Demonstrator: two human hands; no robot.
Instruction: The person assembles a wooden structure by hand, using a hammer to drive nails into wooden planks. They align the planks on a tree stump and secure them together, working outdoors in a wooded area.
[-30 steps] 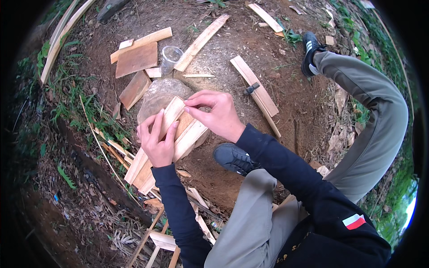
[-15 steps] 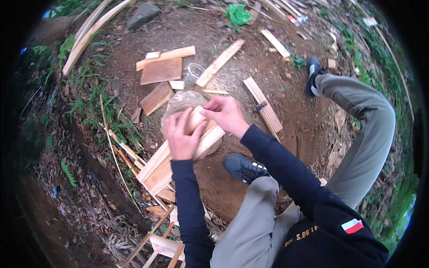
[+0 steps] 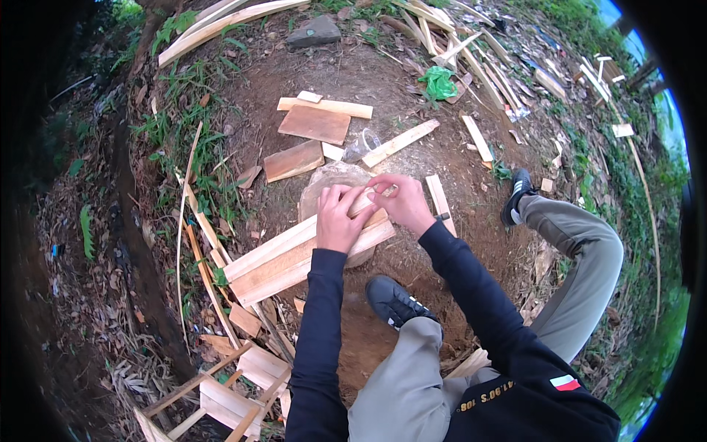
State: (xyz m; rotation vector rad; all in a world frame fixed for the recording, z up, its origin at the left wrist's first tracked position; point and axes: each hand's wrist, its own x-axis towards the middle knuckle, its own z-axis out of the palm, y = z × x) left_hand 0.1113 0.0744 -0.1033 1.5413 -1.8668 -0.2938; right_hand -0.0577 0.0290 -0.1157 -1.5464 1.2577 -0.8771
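Over at the rock (image 3: 331,175), what's the status?

Long wooden piece (image 3: 287,261): pale strips down both sides, tan middle. Far end is over the rock, rest runs off left of it, toward me. My left hand (image 3: 342,219) is curled round that far end, holding it. My right hand (image 3: 403,200) is at the same end, toward the rock's right side, thumb and fingertips drawn narrow. Can't tell if they've closed on anything.

Which step?

My read: fingertip work at that end. Left braces, right sets or adjusts something small.

Next move calls for?

Judging by the pose: firm left grip, end kept steady over the rock, light precise right fingers.

What's unclear?

Pale sliver (image 3: 390,190) at my right fingertips: loose bit or part of the wood, can't tell. Contact with the rock: covered by the wood. Dark-headed tool (image 3: 444,216), right of the rock: partly behind my sleeve (image 3: 460,258). Clear cup (image 3: 361,145), just beyond the rock: contents unreadable. Slatted frame (image 3: 254,365), nearer me and left of the rock: cut off at the lower edge.
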